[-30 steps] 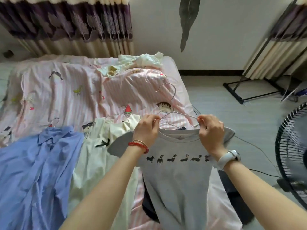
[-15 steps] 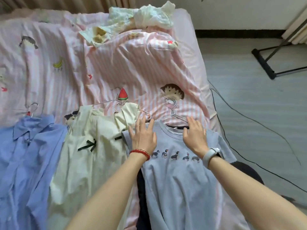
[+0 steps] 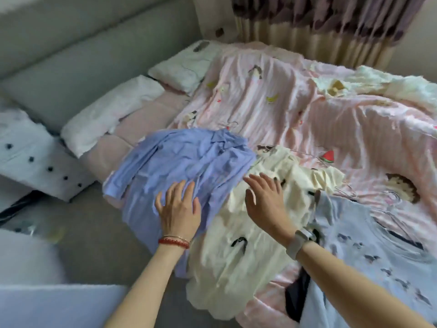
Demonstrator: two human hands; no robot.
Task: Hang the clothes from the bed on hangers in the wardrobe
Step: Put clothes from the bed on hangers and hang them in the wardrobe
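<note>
Both forearms reach in from the bottom of the frame over the near edge of the bed. The left hand, a red bracelet at its wrist, has its fingers spread and straight above the blue shirt; whether the palm touches the cloth cannot be told. The right hand, with a pale watch at the wrist, is likewise flat and loose-fingered over the cream garment, gripping nothing.

Three garments lie side by side along the near edge: the blue shirt, the cream garment with its dark bows, and at right a grey T-shirt printed with a row of small dark figures. A wire hook shows at the blue shirt's collar, and thin wire can be made out near the cream garment's top, so hangers appear to be in at least these two. Behind them a pink quilt covers the bed, with a crumpled pale cloth at its far side and white pillows to the left.

No wardrobe is in view. By this evidence the threading of hangers looks well advanced, while carrying the clothes to the wardrobe is all still to do.
</note>
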